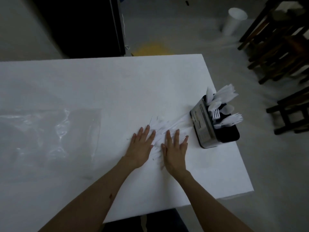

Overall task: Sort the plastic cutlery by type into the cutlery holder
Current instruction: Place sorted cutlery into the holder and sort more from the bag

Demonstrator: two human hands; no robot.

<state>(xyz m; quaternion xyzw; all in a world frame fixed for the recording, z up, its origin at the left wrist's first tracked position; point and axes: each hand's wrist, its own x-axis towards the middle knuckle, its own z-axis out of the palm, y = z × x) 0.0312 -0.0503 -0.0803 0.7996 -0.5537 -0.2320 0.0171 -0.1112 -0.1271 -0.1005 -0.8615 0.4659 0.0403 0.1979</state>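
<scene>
A loose pile of white plastic cutlery (163, 127) lies on the white table (100, 81), hard to tell apart by type against the white top. My left hand (141, 146) rests flat on the pile's left side, fingers spread. My right hand (175, 151) lies flat on its right side, fingers spread too. Neither hand grips anything. To the right stands the metal cutlery holder (203, 124) with dark compartments; knives, spoons and forks (222, 108) stick up out of it in separate groups.
A clear plastic bag (50, 133) lies flat on the table's left part. The table's right edge runs just beyond the holder. On the floor are a white bucket (234, 20) and dark wooden chairs (275, 47) at the right; a dark cabinet (80, 25) stands behind.
</scene>
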